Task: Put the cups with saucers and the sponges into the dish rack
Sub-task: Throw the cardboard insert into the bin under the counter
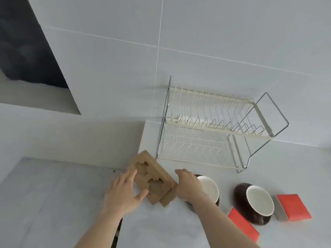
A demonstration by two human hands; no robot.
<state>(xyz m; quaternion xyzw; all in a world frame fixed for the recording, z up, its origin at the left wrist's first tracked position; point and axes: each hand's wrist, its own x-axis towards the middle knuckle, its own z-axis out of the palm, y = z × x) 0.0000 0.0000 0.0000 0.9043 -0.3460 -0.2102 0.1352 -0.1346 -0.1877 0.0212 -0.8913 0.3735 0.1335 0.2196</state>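
An empty two-tier wire dish rack [215, 129] stands against the tiled wall. In front of it sit two white cups on dark brown saucers: one [209, 188] partly behind my right wrist, the other [258, 201] further right. A red sponge [243, 224] lies by the second saucer and a red-and-grey sponge [293, 206] at far right. A brown cardboard insert [154, 178] with two cut-out holes lies between my hands. My left hand [123, 190] rests on its left side, fingers spread. My right hand [188, 185] presses its right edge.
The grey counter [161, 226] runs along the wall; a lower grey surface [53, 194] lies to the left past a dark gap. A recess with a dark opening sits at upper left.
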